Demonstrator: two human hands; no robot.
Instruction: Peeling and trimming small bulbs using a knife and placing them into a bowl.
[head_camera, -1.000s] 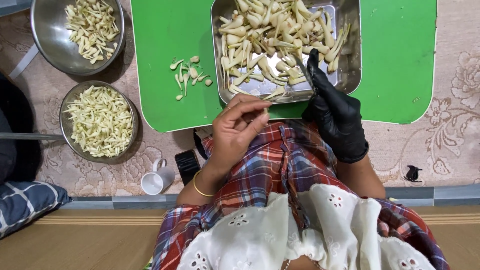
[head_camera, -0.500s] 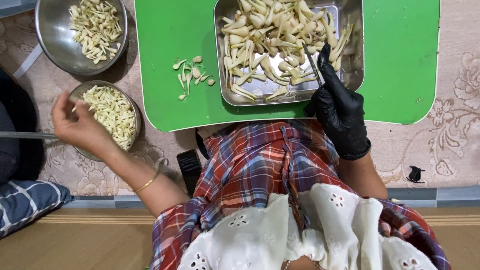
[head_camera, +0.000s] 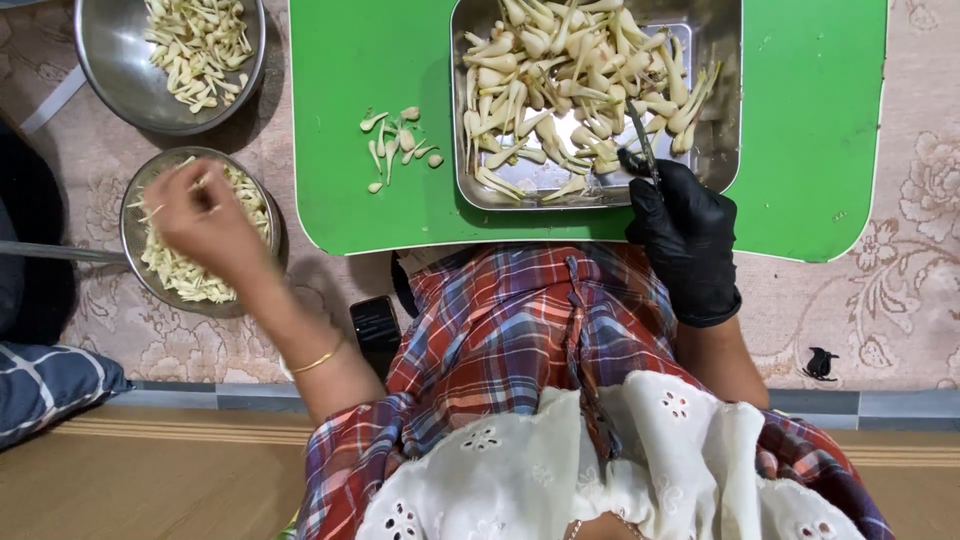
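Left hand (head_camera: 205, 222) hovers over the small bowl (head_camera: 135, 215) of pale strips at 9 o'clock, fingers loosely curled; whether it holds anything I cannot tell. Gloved right hand (head_camera: 687, 238) grips a knife (head_camera: 640, 140), blade pointing to 12 o'clock into the steel tray (head_camera: 722, 120) of pale stalks on the green board (head_camera: 820, 130).

Left hand (head_camera: 200, 215) blurred, covers bowl (head_camera: 135, 240) contents; upper bowl (head_camera: 110, 70), tray (head_camera: 720, 90) cropped at top.

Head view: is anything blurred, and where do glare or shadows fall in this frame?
Head view: evenly lit. The left hand over the small steel bowl is softened by motion blur; the gloved right hand with its thin blade is sharp. The steel tray shows mild sheen on its bare floor, no blown glare. A soft shadow runs under the green board edge.
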